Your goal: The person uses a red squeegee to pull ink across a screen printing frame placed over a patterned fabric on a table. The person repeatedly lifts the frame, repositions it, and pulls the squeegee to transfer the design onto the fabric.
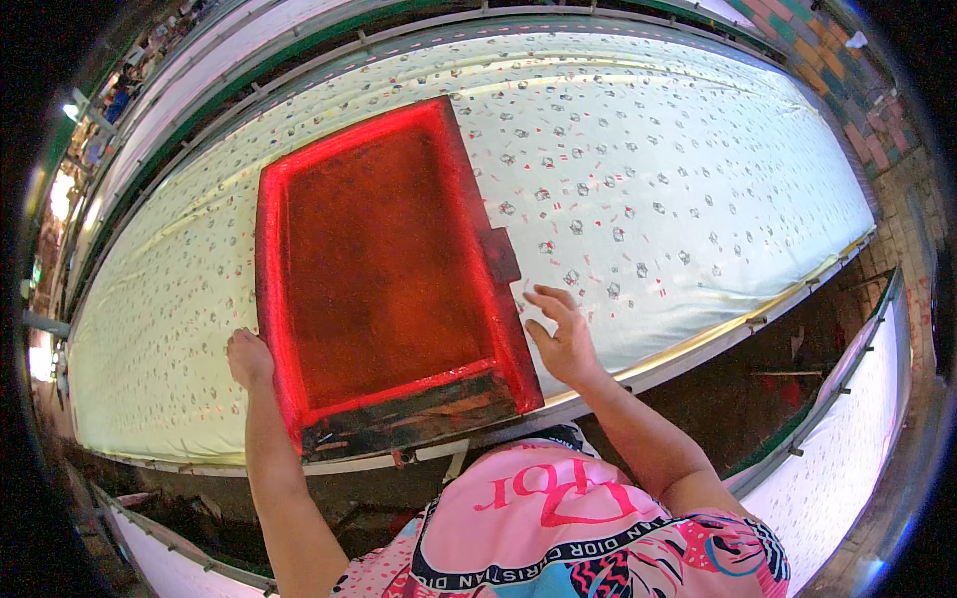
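A large screen printing frame (384, 259), with bright red ink along its inner borders and a dark reddish-brown mesh, lies over pale printed fabric (618, 189). At its lower left edge my left hand (250, 359) is closed against the rim; the frame partly hides the grip. My right hand (566, 337) is just off the frame's right edge, fingers spread and holding nothing. A small dark tab (505, 255) juts from that edge above the fingers. Small black and red motifs repeat across the fabric.
The fabric covers a long table with a metal rail (743, 324) along its near edge. Another table with light fabric (832, 468) stands behind me at the lower right. More long tables (199, 85) run beyond, and a tiled walkway (837, 75) lies at the far right.
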